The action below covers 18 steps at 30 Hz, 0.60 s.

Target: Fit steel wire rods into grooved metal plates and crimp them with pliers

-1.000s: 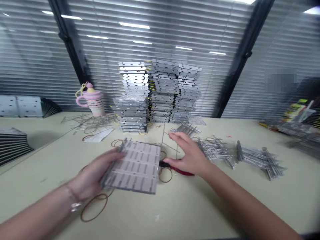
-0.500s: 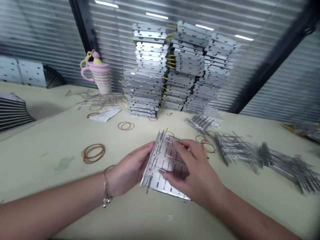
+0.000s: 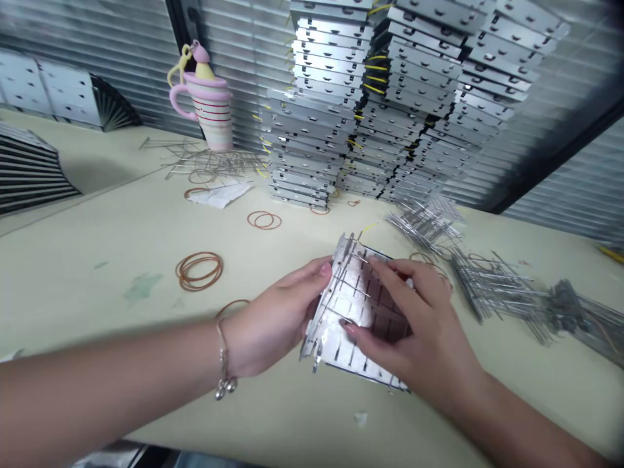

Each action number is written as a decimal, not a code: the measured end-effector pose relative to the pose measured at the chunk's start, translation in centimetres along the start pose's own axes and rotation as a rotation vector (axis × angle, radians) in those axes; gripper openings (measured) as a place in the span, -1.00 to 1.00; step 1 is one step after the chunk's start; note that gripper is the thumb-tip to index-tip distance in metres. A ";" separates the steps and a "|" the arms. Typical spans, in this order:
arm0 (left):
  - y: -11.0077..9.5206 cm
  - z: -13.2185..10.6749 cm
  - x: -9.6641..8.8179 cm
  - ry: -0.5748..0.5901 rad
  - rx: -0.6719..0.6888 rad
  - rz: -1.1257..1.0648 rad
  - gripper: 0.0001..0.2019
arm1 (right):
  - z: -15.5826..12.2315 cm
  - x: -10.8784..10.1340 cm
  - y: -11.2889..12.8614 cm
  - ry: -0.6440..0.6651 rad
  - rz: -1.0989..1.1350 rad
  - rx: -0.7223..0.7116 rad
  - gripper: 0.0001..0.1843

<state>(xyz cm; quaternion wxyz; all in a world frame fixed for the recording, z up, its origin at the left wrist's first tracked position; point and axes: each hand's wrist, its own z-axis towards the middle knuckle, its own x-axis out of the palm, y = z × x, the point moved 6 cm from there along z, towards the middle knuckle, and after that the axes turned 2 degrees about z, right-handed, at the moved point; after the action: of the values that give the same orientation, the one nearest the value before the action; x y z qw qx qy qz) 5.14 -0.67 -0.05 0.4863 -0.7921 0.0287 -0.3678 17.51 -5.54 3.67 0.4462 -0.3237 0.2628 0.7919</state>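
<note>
My left hand (image 3: 275, 322) is closed around the left side of a slotted metal plate (image 3: 347, 354), with the thumb on its near edge and the other fingers mostly hidden behind. Flat metal strips stand along that edge. Several thin metal rods (image 3: 355, 290) reach from the strips across the slotted face. Over the plate, my right hand (image 3: 424, 318) has its thumb and index fingertip at the rods' ends, one low and one high. Its remaining fingers are curled above the plate's right part. A bit of yellow wire (image 3: 369, 229) sticks out at the top corner.
Tall stacks of metal plates (image 3: 312, 149) stand at the back. Bundles of thin rods (image 3: 497, 286) lie on the right. Rubber bands (image 3: 199, 272), a scrap of white paper (image 3: 221, 194), loose rods (image 3: 214, 162) and a pink-handled cup (image 3: 210, 107) are on the left.
My view has tilted down and turned slightly left, so the background sits higher and further right. Both hands keep nearly the same hold; the rods across the plate show more clearly.
</note>
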 end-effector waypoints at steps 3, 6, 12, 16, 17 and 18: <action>0.0 -0.1 0.1 0.017 0.021 -0.009 -0.65 | 0.1 -0.2 0.1 0.000 -0.004 -0.015 -0.32; -0.1 -0.1 0.2 0.034 0.032 -0.005 -0.63 | 0.3 -0.5 0.1 0.004 -0.011 -0.056 -0.32; 0.0 -0.3 0.2 0.067 0.070 0.001 -0.61 | 0.4 -0.9 0.0 0.009 -0.048 -0.145 -0.26; 0.0 -0.3 0.3 0.108 0.091 -0.003 -0.59 | 0.4 -1.2 0.1 -0.015 -0.068 -0.147 -0.21; -0.1 -0.3 0.3 0.111 0.089 0.001 -0.58 | 0.4 -1.2 0.2 -0.022 -0.070 -0.148 -0.21; -0.1 -0.3 0.3 0.111 0.086 0.005 -0.58 | 0.3 -1.2 0.4 -0.025 -0.073 -0.151 -0.21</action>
<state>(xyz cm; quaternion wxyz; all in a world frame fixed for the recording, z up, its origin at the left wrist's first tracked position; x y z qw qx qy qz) 5.13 -0.98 0.27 0.5183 -0.7489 0.0416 -0.4109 17.58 -6.14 4.87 0.4522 -0.3557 0.1846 0.7968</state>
